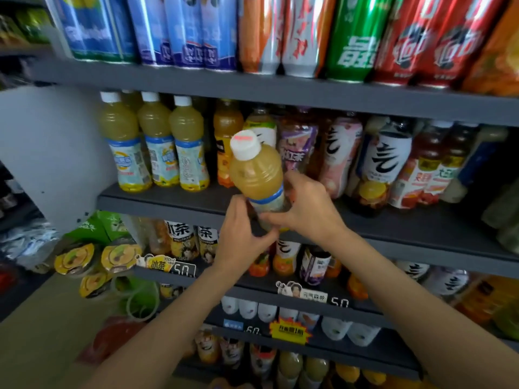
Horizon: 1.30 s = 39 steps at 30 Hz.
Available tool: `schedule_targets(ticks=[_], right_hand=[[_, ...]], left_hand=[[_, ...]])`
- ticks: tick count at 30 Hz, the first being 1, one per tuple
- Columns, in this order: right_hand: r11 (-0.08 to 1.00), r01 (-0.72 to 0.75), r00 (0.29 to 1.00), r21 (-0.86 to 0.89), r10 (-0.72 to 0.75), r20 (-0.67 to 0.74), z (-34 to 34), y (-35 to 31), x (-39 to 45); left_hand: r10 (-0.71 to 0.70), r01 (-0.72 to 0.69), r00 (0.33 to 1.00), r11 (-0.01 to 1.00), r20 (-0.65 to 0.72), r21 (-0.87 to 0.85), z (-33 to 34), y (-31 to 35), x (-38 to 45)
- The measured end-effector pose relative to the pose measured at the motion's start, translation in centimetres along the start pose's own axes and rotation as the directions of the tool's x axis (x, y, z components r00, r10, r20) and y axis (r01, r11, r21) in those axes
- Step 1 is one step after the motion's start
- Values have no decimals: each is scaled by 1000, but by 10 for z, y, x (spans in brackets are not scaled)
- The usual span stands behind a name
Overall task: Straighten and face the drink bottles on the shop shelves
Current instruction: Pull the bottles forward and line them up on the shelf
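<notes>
I hold a yellow juice bottle [257, 175] in both hands, off the shelf and in front of the front edge of the middle shelf [157, 204]. My left hand [238, 234] and right hand [306, 206] curl round its lower half. It tilts, white cap [245, 144] leaning left. Three matching bottles [157, 141] stand near that shelf's left end.

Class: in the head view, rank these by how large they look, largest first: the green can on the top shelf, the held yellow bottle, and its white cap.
1. green can, cropped at the top
2. held yellow bottle, nearer the camera, so only a loose ranking
3. white cap
</notes>
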State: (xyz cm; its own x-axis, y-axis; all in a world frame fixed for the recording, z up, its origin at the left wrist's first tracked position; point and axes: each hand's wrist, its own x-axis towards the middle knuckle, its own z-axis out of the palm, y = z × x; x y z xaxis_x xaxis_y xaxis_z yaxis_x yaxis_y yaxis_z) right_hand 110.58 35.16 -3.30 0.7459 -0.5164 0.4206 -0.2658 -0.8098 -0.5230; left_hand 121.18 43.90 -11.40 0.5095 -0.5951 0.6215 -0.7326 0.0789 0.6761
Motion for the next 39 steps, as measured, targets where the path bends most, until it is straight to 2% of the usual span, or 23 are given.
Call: schedule_targets(ticks=[2,4,7,13,17,21,23,25,26,27,30,31,35,39], right_hand=[[999,49,999,-23,-48,24,21,-25,19],[998,69,997,-3,-69,28,50,-50,38],[995,-5,1000,105,4,12,102,-84,63],[964,-213,972,157,226,-71,178,-125,110],[930,-317,938,188,336,-83,203,-129,134],[906,-365,922,215,385,-54,196,-126,138],[905,-344,901,252,394,-183,183,-118,129],[913,-351,850,209,405,-336,172,-104,122],[909,-375,833,180,416,-364,169,-97,121],[894,-415,830,170,448,-332,167,-93,123],[837,-513,836,189,538,-114,176,-88,135],[839,-518,837,170,537,-102,180,-89,138],[848,-525,822,77,528,-212,192,-92,147],[855,-519,831,-26,496,-253,194,-93,152]], left_hand=[[-51,49,998,998,-47,-46,-26,-18,6],[-83,81,992,996,-99,-23,-58,-35,12],[-137,142,979,990,-152,22,-107,-66,24],[-190,183,980,978,58,104,-170,-129,64],[-223,208,972,964,80,168,-175,-147,82],[-194,171,980,946,56,274,-175,-149,90],[-170,141,983,938,66,317,-177,-147,92],[-172,124,981,913,90,390,-180,-142,97],[-181,119,978,897,106,426,-181,-140,99],[-192,116,974,881,123,459,-182,-137,102],[-238,122,958,844,160,523,-179,-131,109],[-248,122,955,833,166,539,-178,-129,111],[-286,122,942,778,175,617,-166,-131,120],[-372,213,917,763,145,611,-153,-132,129]])
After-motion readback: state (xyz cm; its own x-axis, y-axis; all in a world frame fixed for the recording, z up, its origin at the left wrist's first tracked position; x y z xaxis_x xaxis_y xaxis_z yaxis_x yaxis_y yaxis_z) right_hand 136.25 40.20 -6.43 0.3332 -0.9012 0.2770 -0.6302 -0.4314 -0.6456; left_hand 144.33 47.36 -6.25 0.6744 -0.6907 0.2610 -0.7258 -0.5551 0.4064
